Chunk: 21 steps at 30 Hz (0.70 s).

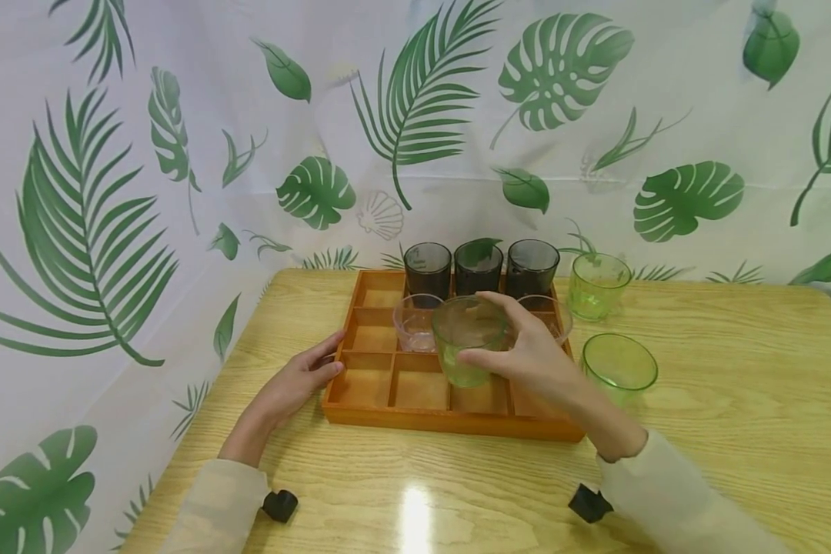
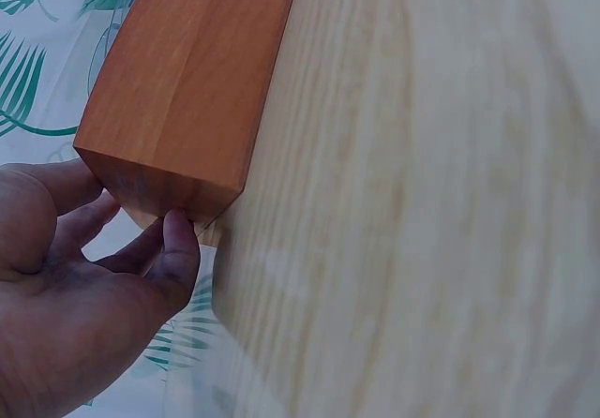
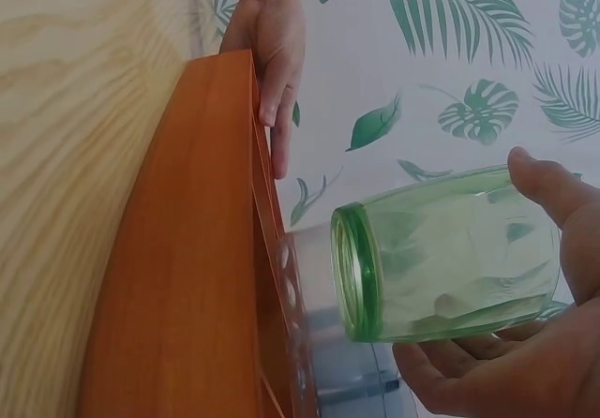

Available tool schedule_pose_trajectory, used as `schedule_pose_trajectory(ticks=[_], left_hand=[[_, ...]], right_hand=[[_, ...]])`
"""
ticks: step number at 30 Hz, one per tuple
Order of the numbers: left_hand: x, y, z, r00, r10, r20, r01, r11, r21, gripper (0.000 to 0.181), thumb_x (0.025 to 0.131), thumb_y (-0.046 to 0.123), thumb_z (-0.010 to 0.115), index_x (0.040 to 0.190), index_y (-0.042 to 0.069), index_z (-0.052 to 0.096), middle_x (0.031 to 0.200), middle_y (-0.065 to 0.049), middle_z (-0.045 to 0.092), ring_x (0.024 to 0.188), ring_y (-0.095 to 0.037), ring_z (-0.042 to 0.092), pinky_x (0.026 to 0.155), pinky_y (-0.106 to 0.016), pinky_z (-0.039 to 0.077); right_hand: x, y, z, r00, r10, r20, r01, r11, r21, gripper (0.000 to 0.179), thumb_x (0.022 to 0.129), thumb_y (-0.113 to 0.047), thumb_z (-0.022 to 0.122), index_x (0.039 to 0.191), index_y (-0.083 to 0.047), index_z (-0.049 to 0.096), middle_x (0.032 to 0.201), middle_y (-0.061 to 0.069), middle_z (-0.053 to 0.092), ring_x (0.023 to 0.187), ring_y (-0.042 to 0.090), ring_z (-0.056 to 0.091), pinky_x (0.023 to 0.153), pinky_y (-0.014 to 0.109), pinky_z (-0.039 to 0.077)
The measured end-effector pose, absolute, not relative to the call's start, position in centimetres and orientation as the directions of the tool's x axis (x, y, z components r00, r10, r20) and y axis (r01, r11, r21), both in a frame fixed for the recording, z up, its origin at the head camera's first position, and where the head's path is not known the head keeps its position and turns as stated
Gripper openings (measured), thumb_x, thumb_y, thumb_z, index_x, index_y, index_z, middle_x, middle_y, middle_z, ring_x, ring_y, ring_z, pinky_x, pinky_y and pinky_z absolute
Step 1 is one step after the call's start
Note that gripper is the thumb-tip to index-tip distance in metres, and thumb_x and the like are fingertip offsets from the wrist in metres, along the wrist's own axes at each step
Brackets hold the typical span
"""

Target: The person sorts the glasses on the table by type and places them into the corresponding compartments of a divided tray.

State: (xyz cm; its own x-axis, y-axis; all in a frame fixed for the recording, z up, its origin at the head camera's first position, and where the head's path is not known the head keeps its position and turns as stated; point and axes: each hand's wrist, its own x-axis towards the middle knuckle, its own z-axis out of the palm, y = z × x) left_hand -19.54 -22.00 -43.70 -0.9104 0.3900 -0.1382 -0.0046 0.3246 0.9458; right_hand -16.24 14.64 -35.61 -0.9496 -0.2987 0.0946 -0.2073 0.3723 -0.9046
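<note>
My right hand [image 1: 526, 354] grips a light green glass [image 1: 467, 362] near its rim, between the thumb and fingers. The glass is upright, its base over the front row of a divided wooden tray [image 1: 415, 421]. My left hand [image 1: 298, 388] rests against the tray's left side; in the left wrist view its fingertips touch the end wall. Three dark grey glasses [image 1: 427, 273] stand in the tray's back row. Clear pinkish glasses, one on the left [image 1: 410, 335] and one on the right [image 1: 561, 315], are in the middle row, partly hidden by the held glass and right hand.
Two more green glasses stand on the wooden table right of the tray, one farther back [image 1: 599, 288] and one nearer [image 1: 619, 365]. Behind the table [image 1: 748, 385] hangs a white cloth [image 1: 457, 208] with green leaf prints.
</note>
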Motion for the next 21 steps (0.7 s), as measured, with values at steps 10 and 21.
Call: schedule_pose_trajectory(ticks=[10,21], left_hand=[[-19.6,-21.9,-43.7,-0.910,0.393,-0.130,-0.001,0.313,0.950,0.063,0.111,0.018,0.050,0.166,0.015,0.022,0.171,-0.014,0.016,0.155,-0.035,0.018,0.122,-0.052,0.023],[-19.6,-21.9,-43.7,-0.907,0.403,-0.122,0.006,0.302,0.953,0.063,0.111,0.016,0.049,0.166,0.012,0.020,0.171,-0.015,0.015,0.155,-0.037,0.019,0.122,-0.053,0.023]], right_hand=[[-16.8,12.3,-36.6,-0.931,-0.342,0.131,-0.236,0.289,-0.928,0.088,0.086,-0.027,0.087,0.158,-0.010,0.038,0.145,0.013,0.049,0.113,0.032,0.063,0.089,0.039,0.057],[-16.5,9.8,-37.1,-0.924,-0.362,0.124,-0.244,0.306,-0.920,0.089,0.084,-0.026,0.089,0.157,-0.011,0.039,0.146,0.017,0.051,0.117,0.036,0.063,0.093,0.046,0.057]])
